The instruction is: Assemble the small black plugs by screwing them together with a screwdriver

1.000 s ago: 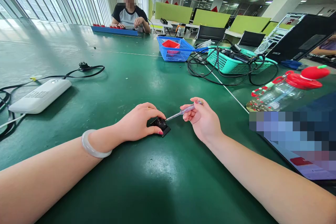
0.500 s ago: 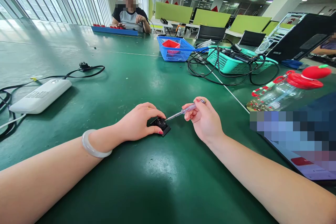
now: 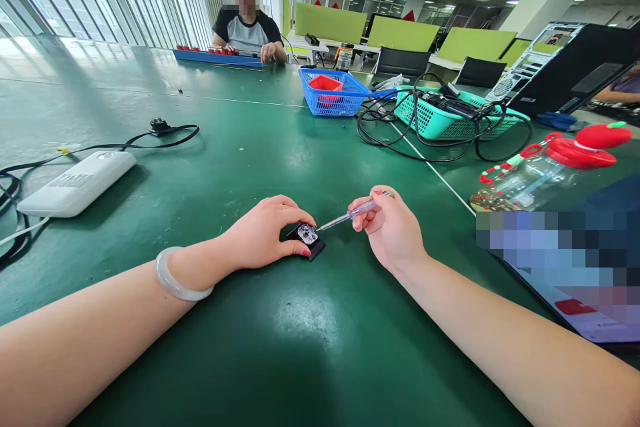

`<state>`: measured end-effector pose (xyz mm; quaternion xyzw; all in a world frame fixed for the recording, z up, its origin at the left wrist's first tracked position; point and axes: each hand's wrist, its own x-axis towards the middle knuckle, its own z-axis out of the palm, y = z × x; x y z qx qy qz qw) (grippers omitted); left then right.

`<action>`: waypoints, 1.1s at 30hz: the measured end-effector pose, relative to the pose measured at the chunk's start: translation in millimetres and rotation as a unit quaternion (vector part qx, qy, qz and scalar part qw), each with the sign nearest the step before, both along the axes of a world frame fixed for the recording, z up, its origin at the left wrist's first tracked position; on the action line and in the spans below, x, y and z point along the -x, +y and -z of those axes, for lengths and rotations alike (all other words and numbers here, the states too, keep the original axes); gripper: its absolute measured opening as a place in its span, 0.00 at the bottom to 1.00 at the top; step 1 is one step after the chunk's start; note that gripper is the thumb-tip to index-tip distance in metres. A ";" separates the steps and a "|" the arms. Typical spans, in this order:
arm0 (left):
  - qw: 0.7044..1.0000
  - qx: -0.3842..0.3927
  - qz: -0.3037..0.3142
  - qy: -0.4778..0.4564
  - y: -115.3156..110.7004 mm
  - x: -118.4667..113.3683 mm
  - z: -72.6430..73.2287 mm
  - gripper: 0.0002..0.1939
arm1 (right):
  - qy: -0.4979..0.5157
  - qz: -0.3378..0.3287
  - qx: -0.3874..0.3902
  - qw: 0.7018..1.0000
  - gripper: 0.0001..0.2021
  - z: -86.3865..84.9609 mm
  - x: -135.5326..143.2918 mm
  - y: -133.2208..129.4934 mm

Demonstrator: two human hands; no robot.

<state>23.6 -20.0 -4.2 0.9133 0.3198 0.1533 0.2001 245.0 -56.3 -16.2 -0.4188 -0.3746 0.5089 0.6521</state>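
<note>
On the green table (image 3: 240, 167), my left hand (image 3: 265, 230) pinches a small black part (image 3: 316, 248) between thumb and fingers. A light grey patterned face (image 3: 307, 234) shows on top of this part. My right hand (image 3: 393, 227) is closed around the clear handle of a screwdriver (image 3: 345, 217). Its metal shaft points left and down, with the tip at the upper right edge of the black part; whether they touch is too small to tell.
A white power strip (image 3: 80, 183) with black cables lies at left. Blue basket (image 3: 334, 101), teal basket (image 3: 440, 121) with cables, and red-lidded bottle (image 3: 535, 180) stand beyond and right. A screen device (image 3: 595, 320) lies near my right forearm. Across the table sits a person (image 3: 247, 30).
The top of the small part showed black before and now shows light grey. The screwdriver has shifted very slightly right. Across the table, the person's raised hand has come down.
</note>
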 end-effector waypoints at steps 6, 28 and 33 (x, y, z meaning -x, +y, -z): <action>1.000 0.001 -0.002 -0.001 -0.7 0.4 0.4 0.19 | -0.011 0.013 0.002 1.000 0.08 -0.3 1.3 -0.8; 0.999 -0.017 -0.051 -0.007 0.7 0.1 2.7 0.18 | -0.033 0.010 -0.071 0.997 0.09 1.5 1.5 -5.4; 0.998 -0.012 -0.053 -0.006 0.8 0.8 2.6 0.18 | -0.013 0.013 -0.033 0.999 0.10 1.2 0.3 -3.9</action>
